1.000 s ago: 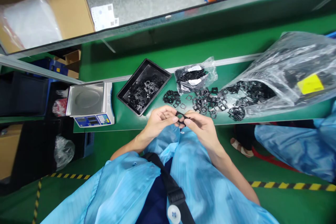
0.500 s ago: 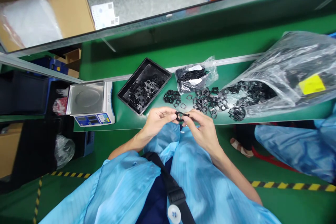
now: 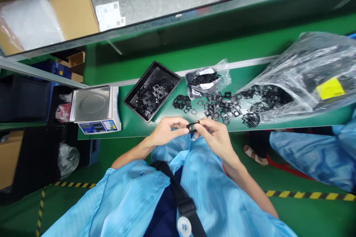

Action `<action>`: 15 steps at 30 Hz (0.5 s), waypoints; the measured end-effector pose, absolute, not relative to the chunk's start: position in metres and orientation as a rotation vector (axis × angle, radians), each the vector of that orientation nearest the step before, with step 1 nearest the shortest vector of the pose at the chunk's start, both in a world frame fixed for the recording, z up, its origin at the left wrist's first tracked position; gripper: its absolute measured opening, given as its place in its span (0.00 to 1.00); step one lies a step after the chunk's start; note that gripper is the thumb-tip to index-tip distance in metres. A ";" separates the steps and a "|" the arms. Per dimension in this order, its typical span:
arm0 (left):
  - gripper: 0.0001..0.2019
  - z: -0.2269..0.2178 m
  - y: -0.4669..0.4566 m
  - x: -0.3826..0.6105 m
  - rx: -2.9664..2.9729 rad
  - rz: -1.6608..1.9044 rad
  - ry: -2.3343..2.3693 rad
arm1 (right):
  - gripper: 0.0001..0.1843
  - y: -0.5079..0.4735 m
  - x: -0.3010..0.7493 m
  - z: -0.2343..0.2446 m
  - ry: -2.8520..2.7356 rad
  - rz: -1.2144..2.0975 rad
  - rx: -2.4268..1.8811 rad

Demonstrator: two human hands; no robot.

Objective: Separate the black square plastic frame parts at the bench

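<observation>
Between my two hands, at the front edge of the green bench, is a small black ring-shaped plastic part [image 3: 191, 127]. My left hand [image 3: 170, 130] pinches its left side with thumb and fingers. The right side is gripped by my right hand [image 3: 213, 135], whose fingertips cover some of it. Just beyond my hands lie a small cluster of similar black parts [image 3: 182, 102] and a larger loose pile [image 3: 219, 106]. To the left stands a tilted black tray [image 3: 132, 95] with many such parts inside.
A digital scale [image 3: 94, 107] sits at the bench's left end. Behind the pile lies a small clear bag of parts [image 3: 204, 81]. A large open plastic bag [image 3: 308, 70] spills parts on the right. A person's blue sleeve [image 3: 314, 155] shows at far right.
Both hands have moved slightly lower, toward my body, with the black part still between them. The part has tilted a little. The things on the bench have stayed put.
</observation>
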State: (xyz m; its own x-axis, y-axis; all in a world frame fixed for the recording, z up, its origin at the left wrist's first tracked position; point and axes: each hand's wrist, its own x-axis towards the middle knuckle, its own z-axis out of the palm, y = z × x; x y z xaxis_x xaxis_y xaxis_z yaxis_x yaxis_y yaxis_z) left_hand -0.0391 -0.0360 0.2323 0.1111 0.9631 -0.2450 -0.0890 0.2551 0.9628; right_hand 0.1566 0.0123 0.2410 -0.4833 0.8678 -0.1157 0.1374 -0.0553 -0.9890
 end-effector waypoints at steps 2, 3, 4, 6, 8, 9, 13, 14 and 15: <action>0.21 0.232 -0.035 -0.040 0.928 0.995 1.097 | 0.23 0.011 0.154 0.241 -1.501 1.735 -1.059; 0.21 0.233 -0.034 -0.039 0.894 0.996 1.057 | 0.23 0.011 0.153 0.241 -1.445 1.795 -1.046; 0.20 0.233 -0.033 -0.039 0.861 0.999 1.020 | 0.23 0.010 0.152 0.242 -1.400 1.842 -1.032; 0.20 0.235 -0.032 -0.037 0.796 1.013 0.962 | 0.22 0.009 0.150 0.244 -1.344 1.905 -1.006; 0.21 0.235 -0.032 -0.035 0.734 1.025 0.937 | 0.22 0.009 0.149 0.246 -1.321 1.937 -0.983; 0.21 0.235 -0.032 -0.034 0.710 1.028 0.937 | 0.22 0.009 0.150 0.246 -1.318 1.937 -0.981; 0.21 0.233 -0.034 -0.033 0.699 1.046 1.008 | 0.22 0.010 0.151 0.243 -1.378 1.816 -1.015; 0.20 0.233 -0.035 -0.033 0.715 1.054 1.031 | 0.22 0.009 0.152 0.242 -1.404 1.778 -1.021; 0.20 0.232 -0.035 -0.033 0.738 1.064 1.054 | 0.23 0.009 0.152 0.241 -1.430 1.747 -1.027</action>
State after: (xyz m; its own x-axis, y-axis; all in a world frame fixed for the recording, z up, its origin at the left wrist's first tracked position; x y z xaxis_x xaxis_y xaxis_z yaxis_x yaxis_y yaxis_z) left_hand -0.0333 -0.0351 0.2322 0.1160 0.9406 -0.3189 -0.3277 0.3394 0.8817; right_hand 0.1523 0.0092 0.2408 -0.4822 0.8599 -0.1673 -0.0059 -0.1941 -0.9810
